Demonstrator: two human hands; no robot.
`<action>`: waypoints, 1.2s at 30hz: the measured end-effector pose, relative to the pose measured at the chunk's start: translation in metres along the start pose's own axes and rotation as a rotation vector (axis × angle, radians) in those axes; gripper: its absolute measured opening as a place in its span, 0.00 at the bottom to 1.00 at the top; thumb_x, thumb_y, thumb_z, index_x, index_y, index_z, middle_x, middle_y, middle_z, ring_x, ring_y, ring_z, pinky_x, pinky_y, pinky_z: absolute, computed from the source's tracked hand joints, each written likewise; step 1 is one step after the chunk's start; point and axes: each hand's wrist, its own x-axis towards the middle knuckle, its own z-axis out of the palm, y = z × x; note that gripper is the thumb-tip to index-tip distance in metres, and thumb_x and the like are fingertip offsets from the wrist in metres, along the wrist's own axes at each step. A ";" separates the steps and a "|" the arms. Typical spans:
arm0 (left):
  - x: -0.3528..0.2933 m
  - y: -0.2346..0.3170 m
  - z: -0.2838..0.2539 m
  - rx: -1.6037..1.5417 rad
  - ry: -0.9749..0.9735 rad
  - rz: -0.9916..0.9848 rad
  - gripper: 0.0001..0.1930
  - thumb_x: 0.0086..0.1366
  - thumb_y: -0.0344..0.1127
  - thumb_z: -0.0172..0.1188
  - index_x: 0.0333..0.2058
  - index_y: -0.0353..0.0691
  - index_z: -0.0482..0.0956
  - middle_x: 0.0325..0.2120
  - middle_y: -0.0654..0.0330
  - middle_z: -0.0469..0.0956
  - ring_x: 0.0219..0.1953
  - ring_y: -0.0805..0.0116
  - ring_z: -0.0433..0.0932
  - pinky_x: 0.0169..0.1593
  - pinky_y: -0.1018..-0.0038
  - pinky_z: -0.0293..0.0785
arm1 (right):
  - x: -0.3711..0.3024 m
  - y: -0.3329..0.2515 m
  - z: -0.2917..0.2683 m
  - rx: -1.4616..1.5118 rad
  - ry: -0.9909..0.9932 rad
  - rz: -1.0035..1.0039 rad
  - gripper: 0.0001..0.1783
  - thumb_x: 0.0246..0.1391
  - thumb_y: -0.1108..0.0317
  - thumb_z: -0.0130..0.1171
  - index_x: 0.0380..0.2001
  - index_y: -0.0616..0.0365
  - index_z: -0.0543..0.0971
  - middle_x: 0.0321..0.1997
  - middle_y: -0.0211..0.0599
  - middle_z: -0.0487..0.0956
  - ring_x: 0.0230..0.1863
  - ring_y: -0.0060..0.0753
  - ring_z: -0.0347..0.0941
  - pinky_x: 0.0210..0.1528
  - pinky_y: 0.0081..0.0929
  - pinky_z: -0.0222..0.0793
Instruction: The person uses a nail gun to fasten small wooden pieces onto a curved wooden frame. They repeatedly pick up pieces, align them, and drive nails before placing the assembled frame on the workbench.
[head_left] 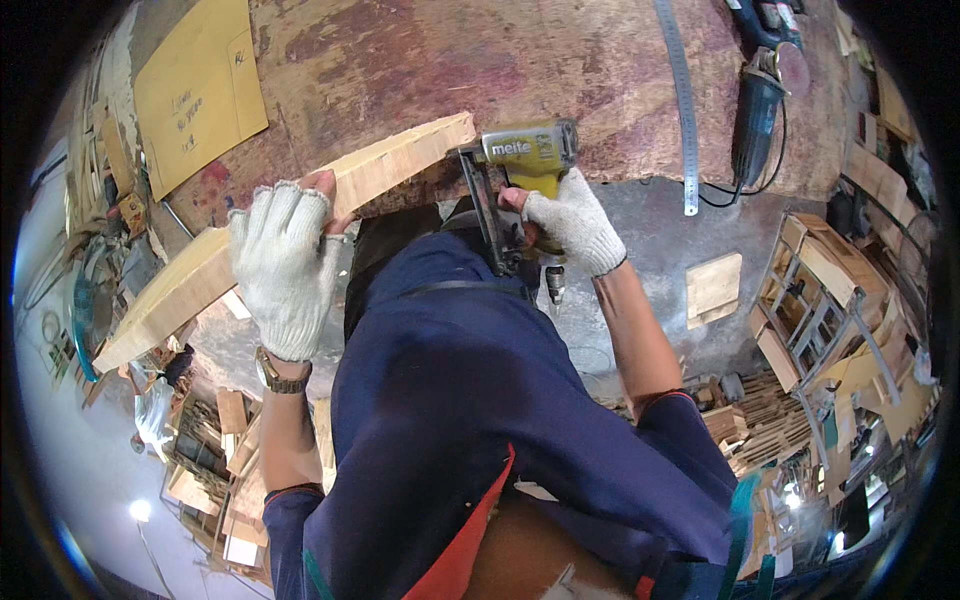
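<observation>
My left hand point(283, 265), in a white knit glove with bare fingertips, is closed around a long pale wooden board point(405, 152). The board slants from the lower left up to the near edge of the workbench. My right hand point(578, 222), gloved the same way, grips the handle of a yellow-green and black pneumatic nail gun point(535, 150). Its nose and dark magazine stand beside the board's right end; whether they touch it I cannot tell. An air fitting point(555, 285) hangs below the grip.
The stained wooden workbench point(430, 60) spans the far side. On it lie a yellow envelope point(200, 90), a steel ruler point(682, 110) and an angle grinder point(762, 120) with its cord. A square wood piece point(714, 290) is on the floor, and a wooden frame point(815, 290) stands at right.
</observation>
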 end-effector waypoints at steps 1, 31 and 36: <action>0.000 0.000 0.000 -0.016 -0.008 -0.013 0.22 0.59 0.40 0.70 0.52 0.44 0.82 0.45 0.60 0.82 0.48 0.55 0.77 0.53 0.59 0.69 | -0.002 -0.002 0.003 -0.036 0.023 -0.002 0.22 0.59 0.68 0.69 0.54 0.61 0.77 0.39 0.34 0.86 0.20 0.18 0.72 0.22 0.22 0.71; -0.001 -0.002 0.008 0.032 0.036 0.020 0.22 0.59 0.43 0.69 0.52 0.44 0.82 0.42 0.60 0.80 0.47 0.59 0.76 0.51 0.60 0.68 | -0.044 -0.054 0.052 -0.231 -0.095 -0.016 0.24 0.58 0.70 0.68 0.57 0.64 0.78 0.54 0.42 0.84 0.53 0.32 0.80 0.57 0.31 0.75; -0.002 -0.003 0.005 0.037 -0.016 -0.003 0.24 0.58 0.43 0.69 0.53 0.44 0.81 0.44 0.59 0.79 0.48 0.58 0.76 0.52 0.60 0.68 | -0.038 -0.037 0.063 -0.190 -0.081 -0.147 0.23 0.57 0.70 0.69 0.55 0.64 0.79 0.51 0.42 0.85 0.50 0.31 0.81 0.55 0.31 0.76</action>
